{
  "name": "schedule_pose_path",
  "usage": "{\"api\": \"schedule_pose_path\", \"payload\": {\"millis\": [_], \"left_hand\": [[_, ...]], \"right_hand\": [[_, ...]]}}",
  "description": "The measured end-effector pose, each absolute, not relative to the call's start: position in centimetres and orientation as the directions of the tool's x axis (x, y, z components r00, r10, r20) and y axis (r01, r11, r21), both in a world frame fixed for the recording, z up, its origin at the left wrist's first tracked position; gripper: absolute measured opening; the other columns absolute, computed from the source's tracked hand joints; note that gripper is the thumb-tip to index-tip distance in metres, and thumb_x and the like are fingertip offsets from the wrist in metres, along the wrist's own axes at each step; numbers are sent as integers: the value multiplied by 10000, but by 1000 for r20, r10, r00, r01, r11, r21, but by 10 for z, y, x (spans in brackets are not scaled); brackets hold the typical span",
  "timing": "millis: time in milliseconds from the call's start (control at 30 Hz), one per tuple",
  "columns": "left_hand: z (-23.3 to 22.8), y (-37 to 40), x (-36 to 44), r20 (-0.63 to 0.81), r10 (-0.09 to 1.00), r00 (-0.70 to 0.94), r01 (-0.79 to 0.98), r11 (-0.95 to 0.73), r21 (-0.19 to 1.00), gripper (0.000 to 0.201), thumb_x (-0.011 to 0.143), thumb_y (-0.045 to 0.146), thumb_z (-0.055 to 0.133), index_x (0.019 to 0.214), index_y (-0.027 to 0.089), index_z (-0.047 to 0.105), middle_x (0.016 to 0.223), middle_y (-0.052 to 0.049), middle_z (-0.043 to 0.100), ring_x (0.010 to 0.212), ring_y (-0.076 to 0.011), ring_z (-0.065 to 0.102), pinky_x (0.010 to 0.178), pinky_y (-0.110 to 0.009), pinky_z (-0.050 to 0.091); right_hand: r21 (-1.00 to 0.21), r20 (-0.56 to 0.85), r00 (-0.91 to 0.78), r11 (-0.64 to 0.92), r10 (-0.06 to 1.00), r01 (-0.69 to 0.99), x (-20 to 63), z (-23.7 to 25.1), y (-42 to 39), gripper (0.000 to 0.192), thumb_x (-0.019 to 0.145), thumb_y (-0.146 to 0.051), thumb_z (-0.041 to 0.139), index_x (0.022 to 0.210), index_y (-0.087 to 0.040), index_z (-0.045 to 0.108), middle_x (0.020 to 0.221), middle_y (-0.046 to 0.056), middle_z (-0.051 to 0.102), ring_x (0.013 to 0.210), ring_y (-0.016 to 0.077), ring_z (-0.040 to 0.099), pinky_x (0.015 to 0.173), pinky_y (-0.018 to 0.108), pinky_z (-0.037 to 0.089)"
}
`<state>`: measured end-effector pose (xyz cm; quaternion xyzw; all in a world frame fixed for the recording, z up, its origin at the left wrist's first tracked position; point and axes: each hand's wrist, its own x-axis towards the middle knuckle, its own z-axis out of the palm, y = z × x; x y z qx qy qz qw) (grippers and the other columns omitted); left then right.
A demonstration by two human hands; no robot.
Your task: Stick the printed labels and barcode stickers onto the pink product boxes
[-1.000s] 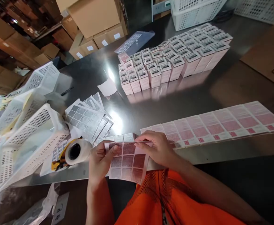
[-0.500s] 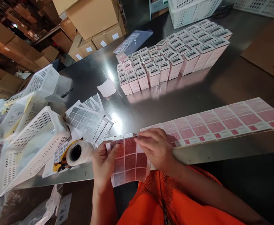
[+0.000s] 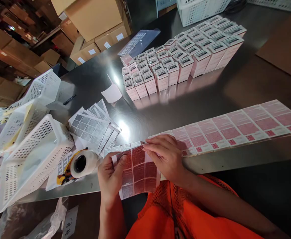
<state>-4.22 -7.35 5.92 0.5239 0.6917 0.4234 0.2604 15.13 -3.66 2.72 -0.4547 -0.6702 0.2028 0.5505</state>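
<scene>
With the left hand (image 3: 110,176) pinching the red-printed label sheet (image 3: 139,172) at the steel worktop (image 3: 205,96) edge and the right hand's (image 3: 166,159) fingertips closed on its top corner, peeling slowly and low should keep the sticker from tearing.

Between my hands, the red-printed paper label sheet (image 3: 139,171) looks glossy; beyond them the steel table (image 3: 210,96) is smooth and shiny; left, perforated white plastic baskets (image 3: 33,156).
</scene>
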Motion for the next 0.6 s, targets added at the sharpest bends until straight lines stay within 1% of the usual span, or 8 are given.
{"api": "schedule_pose_path", "payload": {"millis": [100, 233, 333, 433, 600], "left_hand": [[59, -75, -42, 85, 946, -313, 488, 83, 869, 150, 813, 326, 726, 842, 182, 697, 718, 4, 721, 656, -140, 651, 620, -223, 512], [64, -73, -41, 52, 948, -315, 504, 120, 855, 188, 754, 346, 785, 834, 190, 717, 700, 11, 708, 625, -133, 641, 568, -208, 490], [69, -71, -42, 36, 976, -214, 548, 90, 832, 165, 741, 334, 805, 847, 216, 760, 742, 6, 720, 669, -138, 645, 602, -221, 498], [71, -70, -42, 95, 988, -124, 562, -9, 827, 46, 788, 285, 772, 796, 240, 772, 725, 12, 692, 678, -132, 614, 617, -233, 480], [67, -71, -42, 179, 973, -142, 580, -65, 812, 46, 810, 228, 746, 768, 243, 758, 712, 23, 648, 678, -128, 573, 617, -242, 455]], "right_hand": [[-798, 513, -3, 478, 858, 367, 151, 26, -35, 115, 913, -206, 664, 978, -267, 737, 938, 5, 772, 913, 197, 670, 869, 386, 492], [-855, 459, -79, 464, 885, 231, 153, 24, -32, 78, 909, -196, 678, 961, -239, 716, 886, 1, 757, 844, 164, 672, 794, 316, 514], [-880, 428, -139, 447, 893, 162, 154, 24, -31, 74, 929, -202, 652, 971, -227, 708, 895, 5, 760, 842, 154, 681, 776, 295, 521], [-878, 423, -194, 453, 885, 155, 155, 27, -32, 112, 959, -200, 597, 960, -235, 704, 902, 3, 760, 853, 154, 680, 799, 304, 516], [-842, 453, -226, 497, 863, 211, 154, 31, -34, 130, 958, -179, 557, 935, -226, 676, 883, -6, 749, 835, 160, 648, 815, 328, 471]]}}
